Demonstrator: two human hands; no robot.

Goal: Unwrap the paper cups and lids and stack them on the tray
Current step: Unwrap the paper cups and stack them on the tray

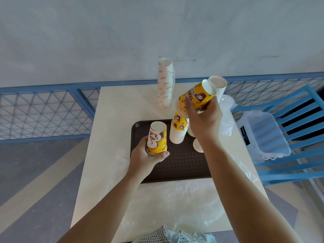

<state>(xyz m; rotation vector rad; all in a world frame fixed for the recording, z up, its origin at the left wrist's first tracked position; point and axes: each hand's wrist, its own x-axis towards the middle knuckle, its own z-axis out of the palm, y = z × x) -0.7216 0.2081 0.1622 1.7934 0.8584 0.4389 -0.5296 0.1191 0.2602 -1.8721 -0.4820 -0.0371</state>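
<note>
Step in hand, as I read it: nesting yellow cups onto the stack on the tray. Right hand [203, 118] grips a nest [197, 97] of yellow cups, fingers and thumb curled round it. The nest is tilted, bases up-right, rims down-left just above the stack [177, 134]. The stack stands inverted near the tray's [175, 171] far edge, right of middle. Left hand [145, 158] grips a cup [157, 139], fingers wrapped round its lower end, white end up, over the tray's left edge, apart from the stack.

To do it well:
- Level the nest first, rims square over the stack's top, then slide it straight down. A tilted entry probably catches a rim and tips the stack, which looks light.
- Don't squeeze; paper walls likely dent.
- The left hand could add its cup last, or steady the stack once free.

Hard to tell:
- How many cups are in the nest, and whether the left hand has one cup or several.
- Whether the nest's rims touch the stack: the hand covers the joint.
- White disc [197, 146] near the tray's right edge, half hidden by the right forearm. Likely a lid, not sure.
- White cups [219, 85] behind the right hand, lower part hidden.
- Wrapped sleeve [165, 85] with red print, standing at the table's [114, 120] far edge. Contents unclear.
- Clear wrap [227, 111] at the table's right edge, with more along the near edge, blurry.
- Bin [263, 135] on a chair [298, 109] beyond the right edge. Contents not visible.
</note>
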